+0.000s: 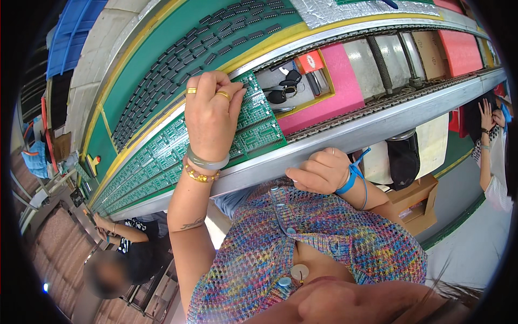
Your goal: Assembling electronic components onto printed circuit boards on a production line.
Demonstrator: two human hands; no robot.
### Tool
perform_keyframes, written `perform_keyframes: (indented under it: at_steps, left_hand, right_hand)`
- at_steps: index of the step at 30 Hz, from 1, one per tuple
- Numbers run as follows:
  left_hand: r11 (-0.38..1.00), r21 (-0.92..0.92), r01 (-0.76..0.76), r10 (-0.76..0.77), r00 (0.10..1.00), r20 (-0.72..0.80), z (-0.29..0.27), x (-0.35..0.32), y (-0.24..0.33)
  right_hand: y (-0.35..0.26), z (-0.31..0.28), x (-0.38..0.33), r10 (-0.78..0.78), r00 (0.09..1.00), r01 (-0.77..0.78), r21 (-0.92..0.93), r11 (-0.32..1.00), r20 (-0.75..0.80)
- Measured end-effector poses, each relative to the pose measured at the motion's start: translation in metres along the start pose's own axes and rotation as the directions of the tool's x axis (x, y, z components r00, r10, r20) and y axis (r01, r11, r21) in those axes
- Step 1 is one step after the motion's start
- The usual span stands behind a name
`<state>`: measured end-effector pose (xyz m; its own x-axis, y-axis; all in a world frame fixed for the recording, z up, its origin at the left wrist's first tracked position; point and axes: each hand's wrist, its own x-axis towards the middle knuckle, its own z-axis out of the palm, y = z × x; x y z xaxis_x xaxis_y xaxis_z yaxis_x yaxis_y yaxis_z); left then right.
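Note:
My left hand [211,110] is over the green circuit boards [259,120] on the rail line, its fingers pinched together at the far edge of the nearest board. What the fingertips hold, if anything, is too small to make out. More green boards [145,170] run on to the left in a row. Curled closed, my right hand [318,170] rests at the near metal rail [345,127], with a blue wrist strap [353,179] around its wrist. Its palm side is hidden.
Rows of black chips [183,56] lie on a green surface beyond the rail. Right of the boards, a yellow-edged tray [308,102] holds keys [283,89] on a pink sheet [341,75]. A person [135,245] works at left; another person's hand [485,116] shows at far right.

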<state>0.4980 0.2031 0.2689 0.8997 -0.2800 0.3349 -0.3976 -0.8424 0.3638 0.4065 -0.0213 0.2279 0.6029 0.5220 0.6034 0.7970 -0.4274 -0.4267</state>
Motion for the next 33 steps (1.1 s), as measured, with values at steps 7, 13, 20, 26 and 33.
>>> perform_keyframes:
  at_steps: [7, 13, 20, 26, 33]
  left_hand:
    - [1.000, 0.007, 0.010, -0.010, 1.000, 0.010, 0.000, 0.001, 0.002]
    - [0.996, 0.091, -0.025, 0.024, 0.999, 0.022, 0.000, -0.011, 0.007]
    - [0.973, 0.207, 0.103, -0.072, 0.986, -0.153, -0.028, -0.008, -0.022]
    - [0.971, 0.214, 0.106, -0.079, 0.988, -0.133, -0.027, -0.004, -0.033]
    - [0.978, 0.199, 0.064, -0.045, 0.994, -0.097, -0.013, 0.006, -0.029]
  right_hand:
    - [0.000, -0.003, 0.000, -0.005, 0.999, 0.005, 0.002, 1.000, 0.051]
    - [-0.001, -0.003, 0.002, -0.019, 0.999, 0.019, 0.002, 1.000, 0.046]
    - [0.003, 0.003, 0.002, 0.000, 0.999, 0.000, -0.011, 1.000, -0.035]
    - [0.003, 0.004, 0.005, -0.008, 0.999, 0.008, 0.001, 1.000, -0.047]
    - [0.003, 0.006, 0.004, 0.003, 0.998, -0.003, -0.004, 1.000, -0.063]
